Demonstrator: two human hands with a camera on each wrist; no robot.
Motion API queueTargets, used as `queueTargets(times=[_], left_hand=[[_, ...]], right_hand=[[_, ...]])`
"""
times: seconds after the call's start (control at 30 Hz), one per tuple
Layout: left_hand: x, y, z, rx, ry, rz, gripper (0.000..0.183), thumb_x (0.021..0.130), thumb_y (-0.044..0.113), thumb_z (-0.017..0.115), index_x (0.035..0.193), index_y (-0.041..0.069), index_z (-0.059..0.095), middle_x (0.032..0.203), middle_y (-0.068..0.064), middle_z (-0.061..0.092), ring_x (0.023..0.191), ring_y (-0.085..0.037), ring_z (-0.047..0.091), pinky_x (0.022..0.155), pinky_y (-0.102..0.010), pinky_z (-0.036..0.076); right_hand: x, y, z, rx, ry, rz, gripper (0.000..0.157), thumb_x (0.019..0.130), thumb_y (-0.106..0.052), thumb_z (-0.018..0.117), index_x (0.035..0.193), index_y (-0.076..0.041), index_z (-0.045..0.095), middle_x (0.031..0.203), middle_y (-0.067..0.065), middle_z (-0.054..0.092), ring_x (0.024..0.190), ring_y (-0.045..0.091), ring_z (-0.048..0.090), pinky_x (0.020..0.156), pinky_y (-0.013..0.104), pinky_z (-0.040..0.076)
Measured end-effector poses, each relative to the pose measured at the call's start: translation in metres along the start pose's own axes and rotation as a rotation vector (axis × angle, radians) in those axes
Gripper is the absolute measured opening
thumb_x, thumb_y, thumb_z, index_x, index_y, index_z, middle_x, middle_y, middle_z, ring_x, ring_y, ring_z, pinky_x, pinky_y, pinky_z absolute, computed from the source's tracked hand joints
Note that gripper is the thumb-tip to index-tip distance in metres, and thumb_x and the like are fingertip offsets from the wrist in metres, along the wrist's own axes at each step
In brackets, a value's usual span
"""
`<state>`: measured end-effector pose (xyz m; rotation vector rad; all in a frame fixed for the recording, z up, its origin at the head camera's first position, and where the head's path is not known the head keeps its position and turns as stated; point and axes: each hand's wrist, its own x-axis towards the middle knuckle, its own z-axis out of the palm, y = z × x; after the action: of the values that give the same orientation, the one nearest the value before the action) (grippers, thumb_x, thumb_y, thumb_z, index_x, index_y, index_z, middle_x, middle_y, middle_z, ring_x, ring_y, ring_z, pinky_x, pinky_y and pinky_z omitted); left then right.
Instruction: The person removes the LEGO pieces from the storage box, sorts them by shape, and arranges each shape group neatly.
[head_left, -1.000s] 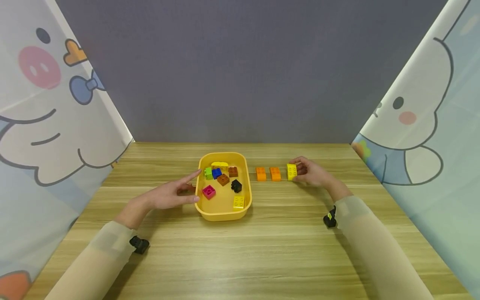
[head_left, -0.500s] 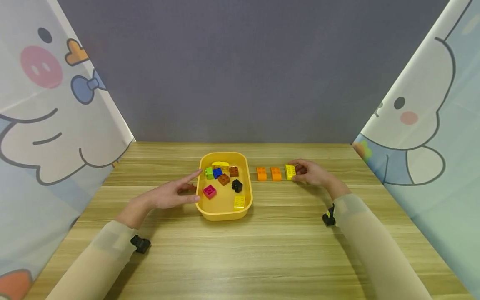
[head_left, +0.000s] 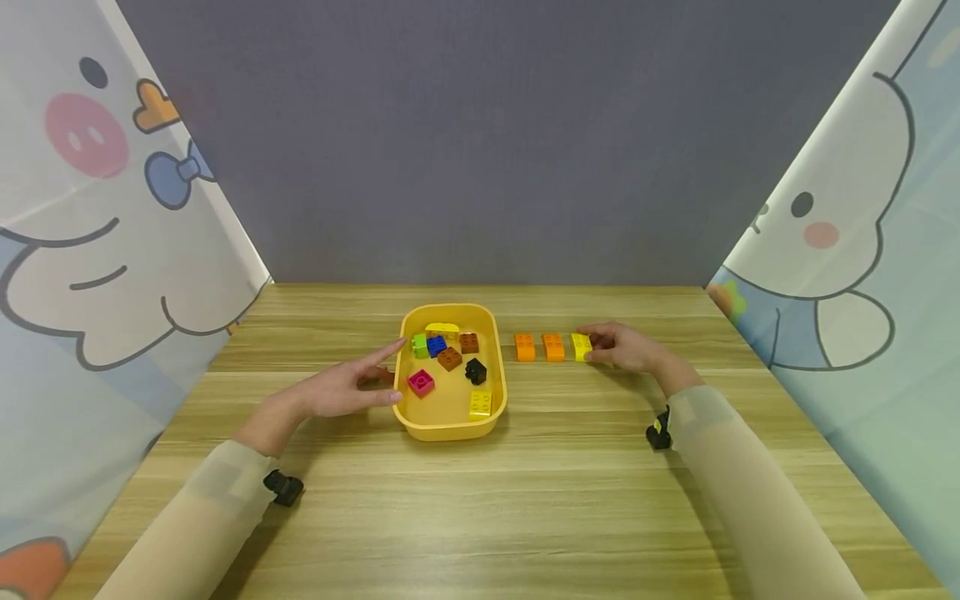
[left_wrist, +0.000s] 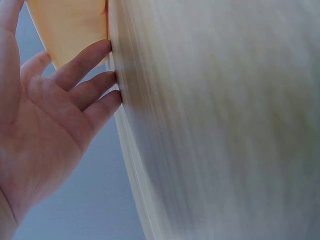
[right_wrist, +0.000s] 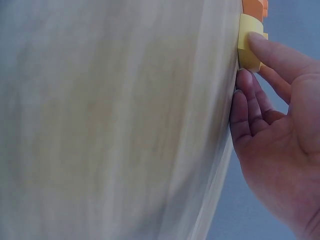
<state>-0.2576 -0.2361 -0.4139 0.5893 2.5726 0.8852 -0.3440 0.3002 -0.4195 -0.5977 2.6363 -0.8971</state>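
Observation:
At the right end of a short row, my right hand (head_left: pixel 626 348) pinches a yellow toy building brick (head_left: pixel 581 347) between thumb and fingers. In the right wrist view the thumb lies against the near side of this brick (right_wrist: pixel 250 42), which sits at the table surface. Two orange bricks, one at the row's left end (head_left: pixel 524 347) and one in its middle (head_left: pixel 553 347), stand spaced apart beside it. My left hand (head_left: pixel 341 389) is at the left rim of a yellow tray (head_left: pixel 450 433), fingers spread and extended, three fingertips at the tabletop in the left wrist view.
Inside the tray lie several loose bricks, among them a pink one (head_left: pixel 422 383), a black one (head_left: pixel 476 372), a blue one (head_left: pixel 437 346) and another yellow one (head_left: pixel 481 404). A grey panel (head_left: pixel 487 142) rises behind the wooden table (head_left: pixel 465 517), with printed cloth on both sides.
The right hand has brought the yellow brick slightly left and lower, closer to the orange bricks and level with them. The left hand has stayed by the tray.

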Motion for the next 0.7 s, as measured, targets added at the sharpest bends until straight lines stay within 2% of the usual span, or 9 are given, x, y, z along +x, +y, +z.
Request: queueTargets(times=[0.07,0.27,0.43,0.53,0.7], left_hand=[[0.0007,-0.001,0.0005,-0.004,-0.001,-0.002,0.096,0.103,0.064,0.068,0.177,0.042,0.011,0.164,-0.024,0.055,0.154,-0.052,0.049,0.125,-0.078,0.033],[-0.0001,0.0001,0.0002,-0.011,-0.002,-0.006,0.097,0.103,0.064,0.069,0.177,0.042,0.011,0.164,-0.024,0.055,0.154,-0.052,0.048,0.125,-0.079,0.033],[-0.0007,0.0003,-0.0002,-0.014,-0.002,-0.005,0.097,0.103,0.063,0.069,0.177,0.041,0.011,0.164,-0.024,0.056,0.154,-0.051,0.049,0.125,-0.078,0.033],[0.0002,-0.0002,0.0,-0.011,-0.005,-0.005,0.097,0.103,0.064,0.069,0.177,0.041,0.011,0.164,-0.023,0.056,0.154,-0.051,0.049,0.125,-0.078,0.033],[0.0008,-0.0005,-0.0003,-0.004,-0.008,-0.013,0.097,0.103,0.065,0.068,0.177,0.042,0.011,0.164,-0.023,0.055,0.154,-0.051,0.049,0.124,-0.078,0.034]], right_hand=[[0.0001,0.0004,0.0002,-0.005,-0.003,0.006,0.061,0.109,-0.021,0.07,0.162,0.002,0.048,0.137,0.027,0.065,0.113,0.03,0.063,0.086,0.036,0.055],[0.0001,0.0013,0.0007,0.014,-0.012,-0.006,0.062,0.11,-0.02,0.069,0.163,0.003,0.046,0.137,0.028,0.063,0.109,0.029,0.061,0.08,0.035,0.053],[0.0004,0.002,0.0,0.004,-0.004,-0.007,0.063,0.109,-0.02,0.069,0.163,0.003,0.046,0.139,0.029,0.062,0.115,0.032,0.062,0.084,0.035,0.055],[-0.0005,0.0027,-0.0012,0.017,0.008,-0.004,0.064,0.109,-0.019,0.069,0.164,0.003,0.044,0.145,0.033,0.059,0.124,0.041,0.063,0.091,0.041,0.058],[-0.0032,0.0017,-0.0041,0.039,0.062,-0.006,0.064,0.111,-0.019,0.066,0.166,0.002,0.041,0.154,0.036,0.053,0.135,0.052,0.059,0.106,0.06,0.057]])
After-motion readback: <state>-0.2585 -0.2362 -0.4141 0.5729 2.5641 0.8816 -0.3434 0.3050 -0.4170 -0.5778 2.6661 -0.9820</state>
